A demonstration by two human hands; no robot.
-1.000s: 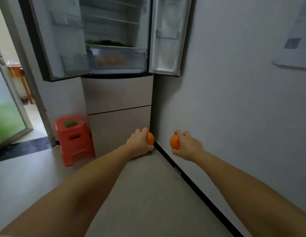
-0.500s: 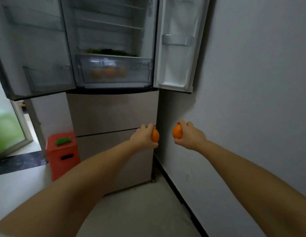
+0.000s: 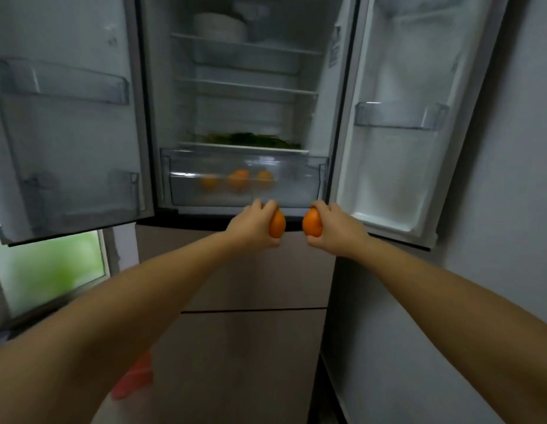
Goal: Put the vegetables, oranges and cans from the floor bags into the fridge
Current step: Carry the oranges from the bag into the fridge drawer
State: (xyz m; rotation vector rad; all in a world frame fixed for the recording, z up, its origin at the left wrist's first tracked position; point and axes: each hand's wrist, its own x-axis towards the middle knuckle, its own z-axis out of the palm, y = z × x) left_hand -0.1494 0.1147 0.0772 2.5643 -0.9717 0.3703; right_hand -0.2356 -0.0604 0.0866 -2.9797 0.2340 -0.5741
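Observation:
My left hand (image 3: 253,225) grips an orange (image 3: 277,224) and my right hand (image 3: 336,231) grips a second orange (image 3: 312,222). Both are held side by side just below the front of the clear crisper drawer (image 3: 299,182) of the open fridge (image 3: 244,96). Three oranges (image 3: 238,179) lie inside that drawer, blurred behind its wall. Green leafy vegetables (image 3: 250,139) rest on the shelf directly above the drawer. The floor bags and cans are out of view.
Both fridge doors stand open, the left door (image 3: 67,117) and the right door (image 3: 400,117), each with door bins. A white bowl (image 3: 220,26) sits on the top shelf. A grey wall (image 3: 495,240) runs along the right. A red stool (image 3: 134,377) shows low at left.
I have stepped closer to the fridge and both hands have risen with their oranges from the lower drawer fronts up to the crisper drawer's front. The view has tilted upward.

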